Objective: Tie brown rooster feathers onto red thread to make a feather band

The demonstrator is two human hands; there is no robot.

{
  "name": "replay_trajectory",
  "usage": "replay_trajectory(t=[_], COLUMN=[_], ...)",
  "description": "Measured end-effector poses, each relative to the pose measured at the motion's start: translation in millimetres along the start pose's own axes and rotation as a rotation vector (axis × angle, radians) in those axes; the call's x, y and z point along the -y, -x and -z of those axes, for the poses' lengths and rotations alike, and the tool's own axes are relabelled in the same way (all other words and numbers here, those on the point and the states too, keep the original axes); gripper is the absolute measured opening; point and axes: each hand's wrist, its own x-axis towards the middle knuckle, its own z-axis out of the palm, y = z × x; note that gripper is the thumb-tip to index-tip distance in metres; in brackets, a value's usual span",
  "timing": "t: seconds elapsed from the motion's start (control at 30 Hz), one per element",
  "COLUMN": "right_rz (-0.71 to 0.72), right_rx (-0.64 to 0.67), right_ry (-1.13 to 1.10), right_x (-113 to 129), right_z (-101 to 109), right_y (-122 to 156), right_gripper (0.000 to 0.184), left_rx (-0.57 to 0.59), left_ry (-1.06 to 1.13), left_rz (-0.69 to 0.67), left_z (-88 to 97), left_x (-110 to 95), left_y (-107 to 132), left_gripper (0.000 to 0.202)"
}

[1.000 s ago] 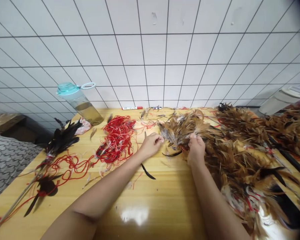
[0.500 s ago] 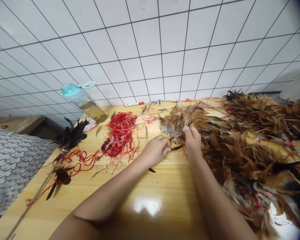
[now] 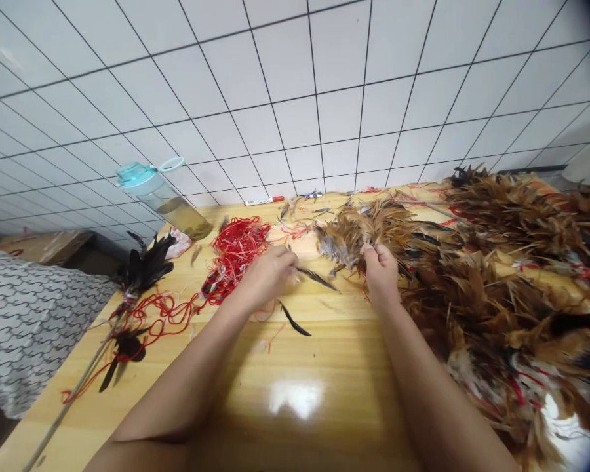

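Note:
My left hand (image 3: pixel 270 272) is closed beside the tangle of red string (image 3: pixel 238 246), pinching a slim dark feather (image 3: pixel 317 278) whose tip points right. Another black feather (image 3: pixel 295 321) lies on the wood just below that hand. My right hand (image 3: pixel 381 265) is closed at the near edge of a bunch of brown feathers (image 3: pixel 347 229). Its thumb and fingers press together on the feathers there; the exact pinch is partly hidden.
Big heaps of brown feathers (image 3: pixel 476 295) cover the table's right side. At left are a water bottle (image 3: pixel 177 213) and a stick (image 3: pixel 73 393) with black feathers (image 3: pixel 147 265) and red string. A red-capped marker (image 3: pixel 264 200) lies near the tiled wall (image 3: pixel 285 111).
My left hand has moved left, toward the red string, drawing the dark feather with it. My right hand stays at the brown bunch. The view has shifted slightly.

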Motion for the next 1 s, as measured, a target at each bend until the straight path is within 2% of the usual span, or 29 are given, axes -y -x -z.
replay_trajectory(t=[0.1, 0.23, 0.4, 0.57, 0.7, 0.77, 0.87, 1.0], right_rz=[0.01, 0.012, 0.062, 0.178, 0.222, 0.23, 0.263, 0.372], right_rx=[0.007, 0.0, 0.016, 0.053, 0.041, 0.04, 0.067, 0.121], right_ry=[0.023, 0.061, 0.106, 0.17, 0.239, 0.268, 0.306, 0.371], right_x=[-1.9, -6.6, -10.3, -5.9, 0.5, 3.2, 5.6, 5.1], right_z=[-1.3, -2.0, -4.3, -6.6, -5.8, -5.7, -7.6, -11.8], right_y=[0.1, 0.2, 2.0, 6.2, 8.9, 9.9, 11.8, 16.3], right_gripper=[0.026, 0.027, 0.027, 0.025, 0.025, 0.025, 0.026, 0.027], left_rx=[-0.046, -0.009, -0.008, 0.075, 0.13, 0.098, -0.028, -0.148], left_ry=[-0.048, -0.019, 0.046, 0.03, -0.032, -0.007, 0.126, 0.273], left_rz=[0.073, 0.039, 0.055, 0.111, 0.168, 0.136, 0.029, -0.1], left_z=[10.9, 7.9, -2.9, -29.2, -48.3, -53.1, -54.8, -51.1], left_x=[15.2, 16.0, -5.5, -35.7, -45.3, -42.0, -32.2, -23.9], left_y=[1.2, 5.5, 2.1, -25.3, -39.6, -38.6, -31.8, -25.9], left_gripper=[0.019, 0.023, 0.02, 0.022, 0.015, 0.014, 0.012, 0.01])
